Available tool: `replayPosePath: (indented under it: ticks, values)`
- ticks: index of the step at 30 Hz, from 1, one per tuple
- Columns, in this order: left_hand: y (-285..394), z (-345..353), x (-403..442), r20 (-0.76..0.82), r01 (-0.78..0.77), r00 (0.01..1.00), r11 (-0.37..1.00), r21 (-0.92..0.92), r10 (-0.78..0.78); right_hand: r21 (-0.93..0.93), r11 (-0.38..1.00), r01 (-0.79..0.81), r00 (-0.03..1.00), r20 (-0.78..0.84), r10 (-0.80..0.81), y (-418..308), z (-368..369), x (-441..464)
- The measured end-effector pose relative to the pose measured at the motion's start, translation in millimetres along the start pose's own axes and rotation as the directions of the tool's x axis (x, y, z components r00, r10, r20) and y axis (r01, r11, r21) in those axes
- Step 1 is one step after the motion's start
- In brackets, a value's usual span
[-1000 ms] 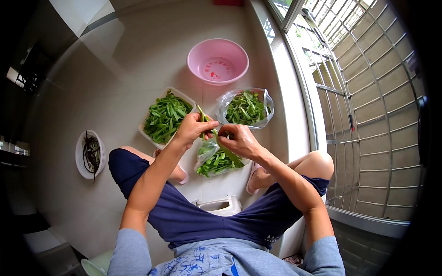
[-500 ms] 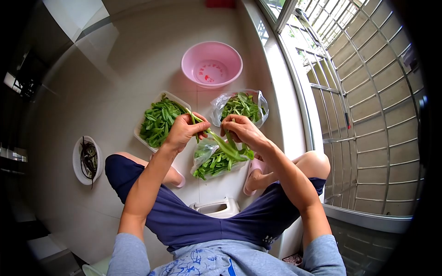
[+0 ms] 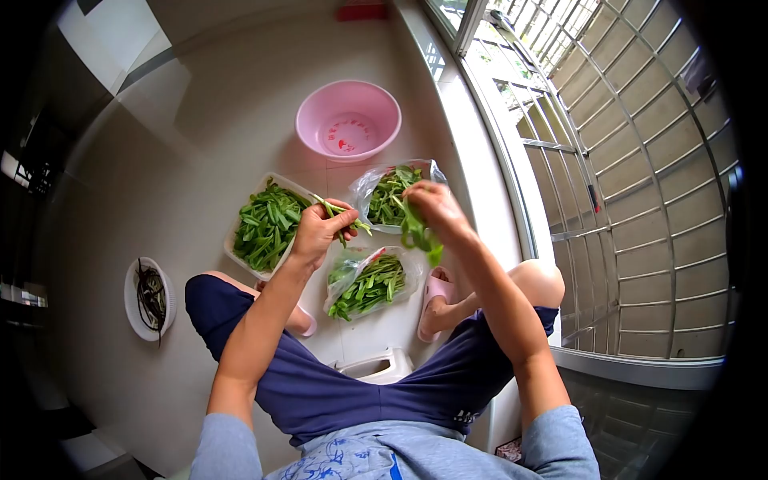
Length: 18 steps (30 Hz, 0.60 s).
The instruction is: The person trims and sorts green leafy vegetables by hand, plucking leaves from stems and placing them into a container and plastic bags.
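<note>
My left hand (image 3: 324, 230) is closed on a few thin green stems (image 3: 340, 216), beside the right edge of a white tray (image 3: 230, 240) heaped with green leaves (image 3: 268, 222). Somewhat blurred, my right hand (image 3: 437, 206) grips green leaves (image 3: 416, 232) that hang down from its fingers. It is at the right side of a clear plastic bag (image 3: 364, 189) of greens (image 3: 388, 196). Below and between the hands, another open plastic bag (image 3: 342, 276) holds leafy stems (image 3: 370, 288).
A pink basin (image 3: 349, 120) stands beyond the bags. On the left is a white basket (image 3: 136, 310) with dark, stringy strands (image 3: 152, 296). A white stool (image 3: 384, 366) is between my legs. A window ledge and metal bars (image 3: 608, 232) run along the right.
My hands have moved apart. The leaves have come away from the stems in my left hand, and my right hand has carried them up and to the right. The camera view has shifted slightly.
</note>
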<state>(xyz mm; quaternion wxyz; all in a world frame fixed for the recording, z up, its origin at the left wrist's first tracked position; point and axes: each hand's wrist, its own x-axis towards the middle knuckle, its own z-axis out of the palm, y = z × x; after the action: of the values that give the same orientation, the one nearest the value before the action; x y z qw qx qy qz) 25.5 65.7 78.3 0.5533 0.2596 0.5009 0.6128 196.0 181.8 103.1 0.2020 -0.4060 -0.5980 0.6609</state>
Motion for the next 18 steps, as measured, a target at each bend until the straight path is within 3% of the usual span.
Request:
replayPosePath:
  ticks: [1, 3, 5, 7, 9, 11, 13, 15, 17, 18]
  values:
    - [-5, 3, 5, 0.006, -0.002, 1.0, 1.0, -0.001, 0.002, -0.03, 0.999, 0.037, 0.99, -0.132, -0.04, -10, -8, 0]
    - [-20, 11, 17, -0.001, 0.148, 0.989, 0.985, 0.084, -0.148, 0.097, 0.983, 0.153, 0.974, -0.181, -0.134, -28, -29, -10]
    - [-36, 24, 36, 0.021, 0.204, 0.978, 0.97, 0.134, -0.209, 0.063, 0.977, 0.203, 0.942, -0.287, -0.177, -41, -40, -18]
    - [-39, 42, 57, 0.029, 0.276, 0.959, 0.955, 0.106, -0.28, 0.113, 0.96, 0.255, 0.923, -0.323, -0.207, -41, -49, -18]
    - [-52, 37, 92, 0.103, 0.466, 0.88, 0.885, 0.009, -0.464, 0.161, 0.952, 0.261, 0.923, -0.33, -0.197, -39, -52, -19]
    - [-58, 38, 104, 0.063, 0.469, 0.88, 0.882, 0.051, -0.471, 0.239, 0.952, 0.191, 0.951, -0.286, -0.119, -42, -53, -17]
    - [-56, 33, 108, -0.198, 0.473, 0.88, 0.834, 0.283, -0.432, 0.368, 0.92, 0.136, 0.975, -0.217, -0.057, -30, -58, -8]
    - [-49, 19, 105, -0.158, 0.397, 0.918, 0.857, 0.33, -0.364, 0.506, 0.861, 0.052, 0.995, -0.105, 0.001, -22, -60, -2]
    - [-34, -1, 103, 0.107, 0.257, 0.941, 0.883, 0.392, -0.321, 0.596, 0.801, -0.052, 0.997, -0.014, 0.076, -16, -52, 4]
    - [-29, -4, 101, 0.097, 0.245, 0.951, 0.908, 0.341, -0.293, 0.645, 0.755, -0.114, 0.993, 0.042, 0.113, -14, -46, 7]
